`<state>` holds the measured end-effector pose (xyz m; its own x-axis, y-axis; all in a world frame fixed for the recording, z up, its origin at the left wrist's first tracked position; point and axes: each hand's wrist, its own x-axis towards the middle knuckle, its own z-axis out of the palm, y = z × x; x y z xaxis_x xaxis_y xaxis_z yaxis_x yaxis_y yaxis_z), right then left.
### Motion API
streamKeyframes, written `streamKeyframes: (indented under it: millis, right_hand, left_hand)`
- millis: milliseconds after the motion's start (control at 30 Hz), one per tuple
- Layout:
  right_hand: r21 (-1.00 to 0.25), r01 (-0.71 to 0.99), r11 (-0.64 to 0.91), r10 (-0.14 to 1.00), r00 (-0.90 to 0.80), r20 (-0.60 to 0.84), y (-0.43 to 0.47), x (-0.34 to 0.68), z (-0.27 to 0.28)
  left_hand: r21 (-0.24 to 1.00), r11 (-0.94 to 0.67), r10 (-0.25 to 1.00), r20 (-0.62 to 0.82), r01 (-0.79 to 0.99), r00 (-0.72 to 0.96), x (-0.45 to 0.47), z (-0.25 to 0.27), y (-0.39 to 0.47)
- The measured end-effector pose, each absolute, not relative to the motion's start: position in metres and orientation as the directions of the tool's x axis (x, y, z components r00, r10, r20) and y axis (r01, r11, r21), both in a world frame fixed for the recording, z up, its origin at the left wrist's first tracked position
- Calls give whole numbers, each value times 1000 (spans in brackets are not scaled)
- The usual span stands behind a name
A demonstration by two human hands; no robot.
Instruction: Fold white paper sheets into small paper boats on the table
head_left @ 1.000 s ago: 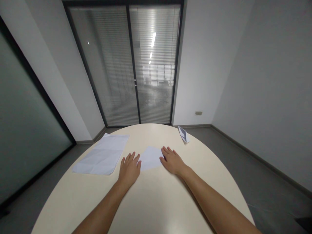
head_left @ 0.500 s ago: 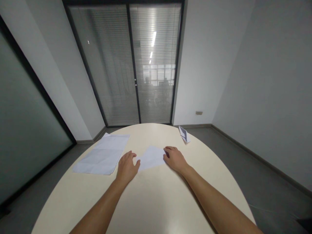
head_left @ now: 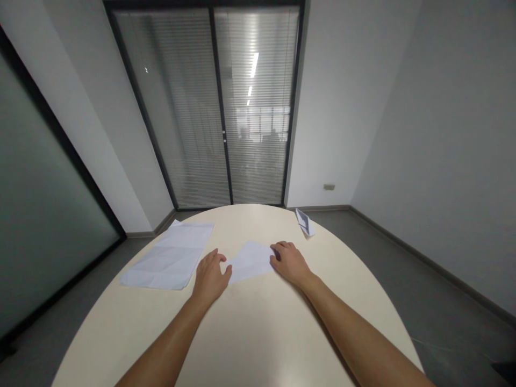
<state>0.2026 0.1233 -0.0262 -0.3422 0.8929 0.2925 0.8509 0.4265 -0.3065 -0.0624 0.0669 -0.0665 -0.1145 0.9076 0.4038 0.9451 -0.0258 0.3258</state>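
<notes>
A small sheet of white paper (head_left: 252,260) with angled edges lies flat on the table between my two hands. My left hand (head_left: 212,274) rests at its left end, thumb and fingers apart, with the thumb at the paper's edge. At the right end, my right hand (head_left: 290,263) lies with its fingertips on or against the paper's edge. Its fingers are slightly bent and a gap shows between them and the thumb. Neither hand is seen gripping the paper, though the right fingertips are partly hidden.
Larger white paper sheets (head_left: 169,258), creased, lie left of my left hand. A folded white paper piece (head_left: 305,222) stands near the far right rim. The round cream table (head_left: 250,328) reaches toward a glass door with blinds (head_left: 258,161).
</notes>
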Motion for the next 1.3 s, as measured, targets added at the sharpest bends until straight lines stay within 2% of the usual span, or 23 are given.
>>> streamKeyframes:
  millis: [467,867,1300]
  right_hand:
    - [-305,896,322,928,-235,289,124,204,-28]
    - [-354,875,331,932,-244,267,131,209,-30]
    - [-331,853,404,905,-322,277,129,207,-29]
  left_hand:
    - [312,-58,895,436,948,-89,-63,-71,69]
    - [324,-64,901,426,944,-85,-63,-72,69]
    - [362,-97,894,440,927,-78,-64,-72,69]
